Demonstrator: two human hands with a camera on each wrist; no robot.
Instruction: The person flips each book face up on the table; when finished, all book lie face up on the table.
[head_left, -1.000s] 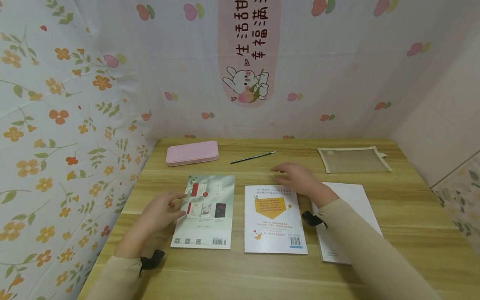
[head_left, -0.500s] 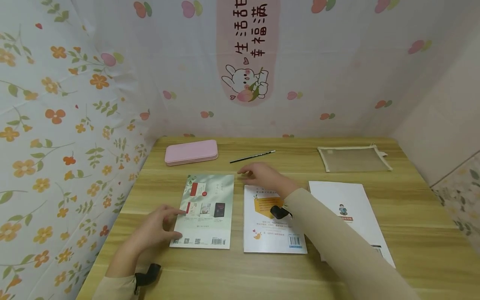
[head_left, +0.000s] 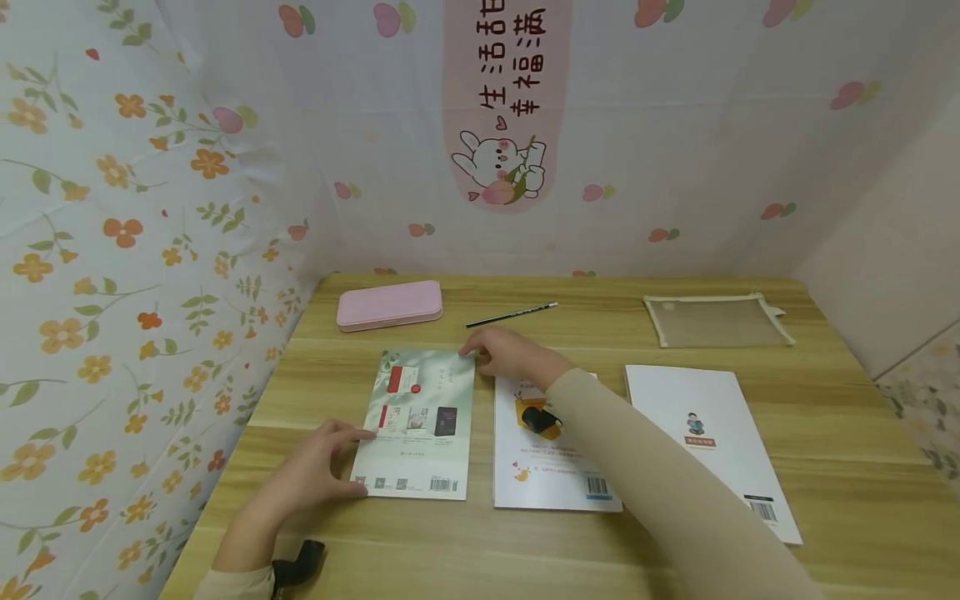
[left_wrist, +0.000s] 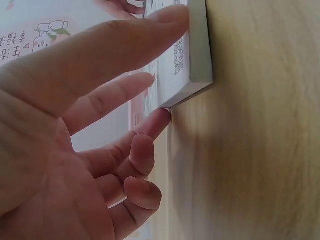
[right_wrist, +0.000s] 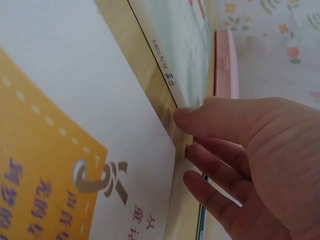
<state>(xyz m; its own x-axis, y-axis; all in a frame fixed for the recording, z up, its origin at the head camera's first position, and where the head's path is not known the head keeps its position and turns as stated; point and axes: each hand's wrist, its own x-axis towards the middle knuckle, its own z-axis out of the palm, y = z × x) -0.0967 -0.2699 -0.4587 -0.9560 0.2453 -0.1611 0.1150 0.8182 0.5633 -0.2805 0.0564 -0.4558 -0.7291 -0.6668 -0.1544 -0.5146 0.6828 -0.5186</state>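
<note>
A pale green book (head_left: pixel 420 458) lies flat on the wooden table, its back cover with a barcode facing up. At its lower left my left hand (head_left: pixel 309 471) reaches over the edge. In the left wrist view, the thumb (left_wrist: pixel 170 22) is over the cover and one finger touches the book's bottom edge; the other fingers are loosely bent. My right hand (head_left: pixel 510 354) is at the book's top right corner, and in the right wrist view its thumb (right_wrist: pixel 192 120) meets the corner by the spine. Under the right forearm lies a white book (head_left: pixel 517 492) with an orange pentagon, partly hidden.
Another white book (head_left: pixel 682 392) lies to the right, slightly turned. Along the back are a pink pencil case (head_left: pixel 390 305), a dark pencil (head_left: pixel 512 315) and a beige mesh zip pouch (head_left: pixel 720 322). Patterned cloth hangs behind and at the left.
My right hand has moved left, from above the white books to the green book's top right corner. My left hand has shifted down along that book's left edge, its thumb and index finger spread wider.
</note>
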